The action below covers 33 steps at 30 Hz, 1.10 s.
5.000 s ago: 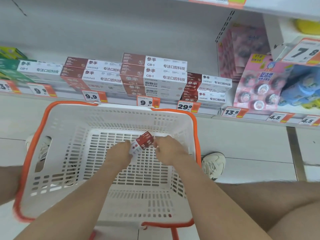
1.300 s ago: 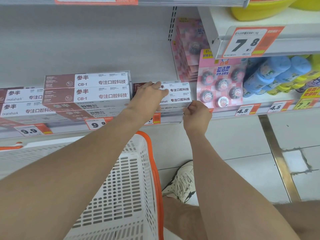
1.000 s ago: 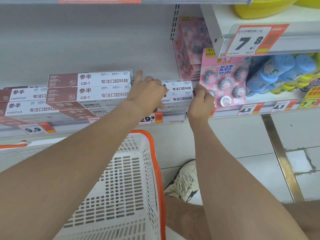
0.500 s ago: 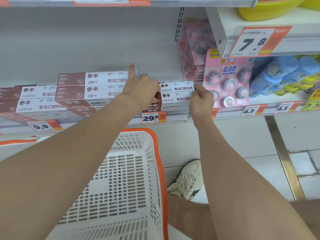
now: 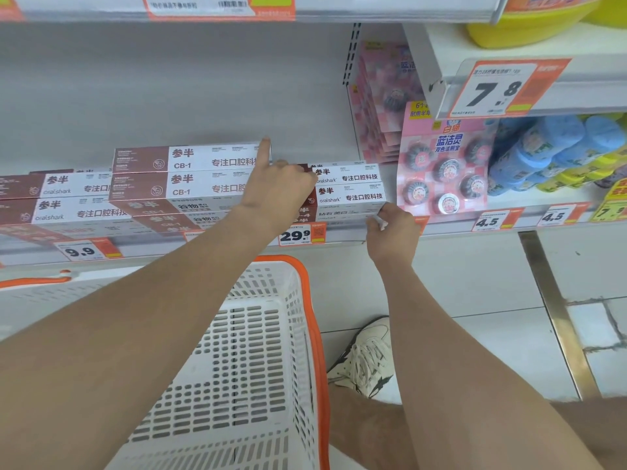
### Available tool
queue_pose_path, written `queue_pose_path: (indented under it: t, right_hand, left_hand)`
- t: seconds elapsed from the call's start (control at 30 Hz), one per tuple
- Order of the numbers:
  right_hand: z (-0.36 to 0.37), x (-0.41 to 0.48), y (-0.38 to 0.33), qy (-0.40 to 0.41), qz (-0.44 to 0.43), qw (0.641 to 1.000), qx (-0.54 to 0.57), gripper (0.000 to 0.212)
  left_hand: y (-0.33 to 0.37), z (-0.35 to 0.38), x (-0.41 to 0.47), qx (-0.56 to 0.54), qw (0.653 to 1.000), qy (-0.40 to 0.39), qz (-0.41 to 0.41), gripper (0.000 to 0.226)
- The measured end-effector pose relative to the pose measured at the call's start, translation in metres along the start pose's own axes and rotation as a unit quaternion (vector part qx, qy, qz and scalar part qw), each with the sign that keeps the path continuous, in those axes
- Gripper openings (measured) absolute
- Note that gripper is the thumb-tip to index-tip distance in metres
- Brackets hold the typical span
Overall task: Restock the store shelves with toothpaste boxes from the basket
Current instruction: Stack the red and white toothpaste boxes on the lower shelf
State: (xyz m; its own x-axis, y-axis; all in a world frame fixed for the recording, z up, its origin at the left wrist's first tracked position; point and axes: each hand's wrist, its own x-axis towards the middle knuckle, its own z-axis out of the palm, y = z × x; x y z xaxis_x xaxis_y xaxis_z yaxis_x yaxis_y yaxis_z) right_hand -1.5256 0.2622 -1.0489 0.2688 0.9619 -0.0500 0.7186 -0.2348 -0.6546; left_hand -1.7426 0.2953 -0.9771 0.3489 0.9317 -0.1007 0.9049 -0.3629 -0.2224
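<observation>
The toothpaste boxes [image 5: 351, 188] lie long-axis left-right between my hands: right hand [image 5: 391, 234] pinches the right end; left hand [image 5: 281, 191] (index raised) covers the left end, grip not discernible.

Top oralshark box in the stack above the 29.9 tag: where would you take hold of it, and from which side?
Probably its right end, from the front-right. The top oralshark box lies flat, lengthwise along the shelf, nothing on it; that end stands free beside the pink pack, while the left hand covers the left end against the CB-1 stack.
</observation>
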Motion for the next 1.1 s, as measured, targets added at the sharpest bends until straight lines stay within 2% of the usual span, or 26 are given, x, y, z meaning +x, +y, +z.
queue_pose_path:
  t: [0.07,0.1,0.47,0.93,1.03,1.1]
  right_hand:
    - [0.003,0.002,0.004,0.002,0.0,1.0,0.005,0.014]
    - [0.004,0.002,0.005,0.004,0.005,1.0,0.012,0.012]
    - [0.01,0.008,0.009,0.006,0.03,0.999,0.021,0.007]
    - [0.006,0.003,-0.001,-0.006,0.046,0.999,-0.022,0.008]
    - [0.005,0.003,-0.002,-0.022,0.045,0.998,-0.033,0.012]
    - [0.002,-0.001,-0.009,-0.022,0.037,0.999,-0.024,0.026]
  left_hand:
    - [-0.001,0.003,0.0,0.003,1.0,0.003,-0.001,0.033]
    - [-0.001,0.004,-0.001,0.006,1.0,0.005,-0.001,0.033]
    - [-0.001,0.007,0.0,0.0,1.0,0.003,-0.005,0.032]
    - [0.002,-0.001,-0.005,0.016,1.0,-0.021,-0.003,0.032]
    - [0.001,-0.001,-0.005,0.01,1.0,-0.024,-0.003,0.032]
    - [0.001,-0.001,-0.006,0.009,1.0,-0.023,-0.004,0.032]
